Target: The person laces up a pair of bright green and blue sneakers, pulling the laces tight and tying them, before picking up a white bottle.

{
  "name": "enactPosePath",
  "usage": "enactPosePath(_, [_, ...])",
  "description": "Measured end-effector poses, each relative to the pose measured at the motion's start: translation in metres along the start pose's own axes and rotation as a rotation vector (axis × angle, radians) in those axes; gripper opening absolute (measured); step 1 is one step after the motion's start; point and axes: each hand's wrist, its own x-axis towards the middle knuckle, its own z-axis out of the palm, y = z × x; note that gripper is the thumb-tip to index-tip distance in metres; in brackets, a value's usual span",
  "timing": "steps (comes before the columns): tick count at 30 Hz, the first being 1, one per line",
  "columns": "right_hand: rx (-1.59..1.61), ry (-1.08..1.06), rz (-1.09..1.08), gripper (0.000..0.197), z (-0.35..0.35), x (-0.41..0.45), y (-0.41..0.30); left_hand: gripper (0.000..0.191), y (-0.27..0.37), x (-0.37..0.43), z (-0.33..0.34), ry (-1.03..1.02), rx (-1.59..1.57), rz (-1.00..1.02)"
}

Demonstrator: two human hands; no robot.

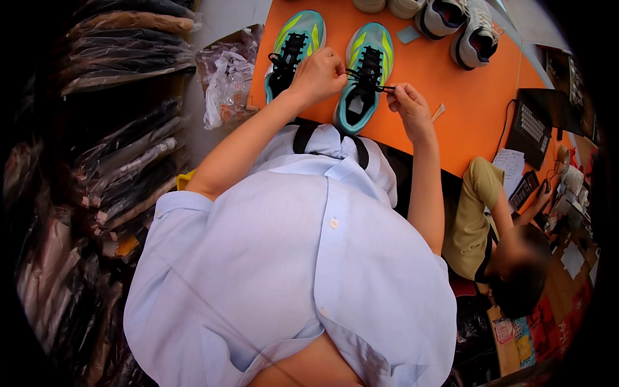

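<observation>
Two teal and yellow-green running shoes with black laces stand side by side on an orange table, toes pointing away from me. Over the right running shoe (355,109), my left hand (319,72) pinches one side of the black shoelace (355,75). Between thumb and fingers, my right hand (410,105) holds the other side, pulled out past the shoe's edge. The laces form thin loops above the tongue. Partly behind my left hand stands the left running shoe (300,38), its lace tied in a bow.
Several pale sneakers (476,36) sit at the table's far side. A few cotton swabs (438,112) lie on the orange table (445,140). To the right, a person (476,217) sits near a laptop (529,126) and calculator (523,190). Plastic-wrapped garments (130,43) are stacked on the left.
</observation>
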Motion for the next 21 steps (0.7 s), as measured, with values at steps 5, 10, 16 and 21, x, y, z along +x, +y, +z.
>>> enactPosePath(5, [-0.067,0.078,0.036,0.021,-0.014,0.004,0.011,0.011,-0.003,-0.004,0.002,-0.004,0.043,-0.058])
enactPosePath(10, [0.067,0.079,-0.012,0.026,-0.005,0.002,0.005,0.019,-0.006,-0.003,0.006,-0.060,-0.339,-0.241])
enactPosePath(16, [0.677,0.034,0.050,0.026,0.022,0.008,-0.002,0.016,0.011,0.007,0.017,-0.295,-1.390,-0.592])
enactPosePath(21, [0.894,-0.135,0.062,0.030,0.013,0.014,0.011,0.016,0.002,0.006,0.026,-0.339,-1.367,-0.591])
